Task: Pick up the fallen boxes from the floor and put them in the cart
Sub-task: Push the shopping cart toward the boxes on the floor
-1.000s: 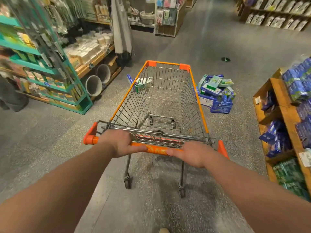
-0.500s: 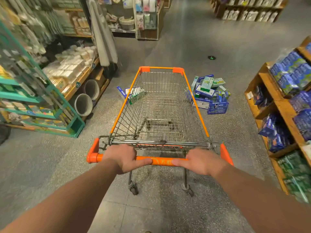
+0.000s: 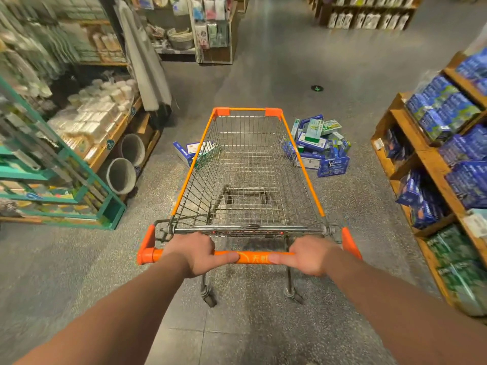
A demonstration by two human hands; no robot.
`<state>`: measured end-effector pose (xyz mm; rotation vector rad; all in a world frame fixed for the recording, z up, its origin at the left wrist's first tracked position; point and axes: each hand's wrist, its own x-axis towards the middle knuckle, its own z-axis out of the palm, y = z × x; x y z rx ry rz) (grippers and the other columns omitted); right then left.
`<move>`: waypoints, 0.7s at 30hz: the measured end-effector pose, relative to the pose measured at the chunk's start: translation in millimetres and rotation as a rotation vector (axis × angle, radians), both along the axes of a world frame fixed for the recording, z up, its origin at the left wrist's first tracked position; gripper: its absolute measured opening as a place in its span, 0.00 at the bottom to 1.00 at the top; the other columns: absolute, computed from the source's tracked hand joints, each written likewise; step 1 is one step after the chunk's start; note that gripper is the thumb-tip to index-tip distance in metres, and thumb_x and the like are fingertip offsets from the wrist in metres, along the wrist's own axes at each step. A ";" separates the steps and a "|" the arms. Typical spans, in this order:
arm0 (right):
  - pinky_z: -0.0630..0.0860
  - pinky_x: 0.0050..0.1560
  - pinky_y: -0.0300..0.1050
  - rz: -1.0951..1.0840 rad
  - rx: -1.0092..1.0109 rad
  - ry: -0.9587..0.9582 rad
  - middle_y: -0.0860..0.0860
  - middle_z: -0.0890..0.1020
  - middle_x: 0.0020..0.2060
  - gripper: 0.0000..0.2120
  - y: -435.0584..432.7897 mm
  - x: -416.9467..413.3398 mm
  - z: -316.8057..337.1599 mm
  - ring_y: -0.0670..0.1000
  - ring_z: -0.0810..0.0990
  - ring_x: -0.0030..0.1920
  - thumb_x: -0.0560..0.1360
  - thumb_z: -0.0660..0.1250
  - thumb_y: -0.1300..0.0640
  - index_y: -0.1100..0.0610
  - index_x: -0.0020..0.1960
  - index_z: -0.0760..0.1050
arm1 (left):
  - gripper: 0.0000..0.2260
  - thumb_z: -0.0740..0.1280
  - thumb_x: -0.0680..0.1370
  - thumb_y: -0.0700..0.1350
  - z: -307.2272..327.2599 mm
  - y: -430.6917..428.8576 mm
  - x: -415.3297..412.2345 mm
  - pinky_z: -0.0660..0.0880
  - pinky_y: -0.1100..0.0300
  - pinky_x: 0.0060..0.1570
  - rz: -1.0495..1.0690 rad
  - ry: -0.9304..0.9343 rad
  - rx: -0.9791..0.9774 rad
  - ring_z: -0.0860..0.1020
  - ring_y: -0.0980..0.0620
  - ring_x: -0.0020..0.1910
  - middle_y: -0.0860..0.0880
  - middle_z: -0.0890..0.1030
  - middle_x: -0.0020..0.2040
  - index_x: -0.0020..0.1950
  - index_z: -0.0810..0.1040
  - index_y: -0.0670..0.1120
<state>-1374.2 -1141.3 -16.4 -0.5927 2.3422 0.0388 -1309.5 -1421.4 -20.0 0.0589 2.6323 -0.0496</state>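
handle [image 3: 251, 257]: gripped by both. The left hand [image 3: 195, 252] and right hand [image 3: 311, 255] are each curled round the orange bar, thumbs laid along it toward the middle.
cart [image 3: 303, 164]: basket looks empty, so nothing's been loaded yet.
big pile [image 3: 319, 146]: blue and green boxes heaped on the floor [image 3: 263, 75], just beside the cart's front right corner.
small pile [image 3: 181, 151]: a couple more boxes on the left, partly seen through the wire.
parking: probably best stopped right between the two piles, so both can be reached without any walking round.
watch out: the big pile shouldn't get clipped. Crouching room should be left by the wooden shelves [image 3: 432, 164].
letting go: only once it's settled.
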 end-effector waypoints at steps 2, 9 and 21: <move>0.68 0.37 0.47 -0.018 -0.032 0.010 0.50 0.73 0.34 0.40 0.6 0.9 0.9 0.51 0.73 0.33 0.69 0.45 0.17 0.53 0.37 0.71 | 0.46 0.43 0.64 0.85 0.5 -1.9 -3.9 0.75 0.53 0.45 0.063 -0.056 0.069 0.79 0.50 0.41 0.50 0.80 0.40 0.41 0.80 0.47; 0.77 0.50 0.49 -0.141 -0.223 0.050 0.53 0.82 0.43 0.39 14.7 -18.5 24.1 0.54 0.81 0.45 0.70 0.51 0.19 0.54 0.45 0.77 | 0.46 0.41 0.62 0.85 30.5 13.5 -40.2 0.77 0.55 0.43 0.003 0.020 0.200 0.79 0.50 0.39 0.50 0.81 0.37 0.41 0.78 0.48; 0.70 0.48 0.45 -0.181 -0.282 0.272 0.52 0.82 0.55 0.27 148.9 -146.7 64.2 0.56 0.80 0.56 0.77 0.60 0.29 0.49 0.63 0.75 | 0.36 0.54 0.74 0.77 75.9 198.8 -194.9 0.76 0.51 0.57 -0.183 0.146 0.144 0.79 0.44 0.61 0.47 0.83 0.58 0.69 0.74 0.53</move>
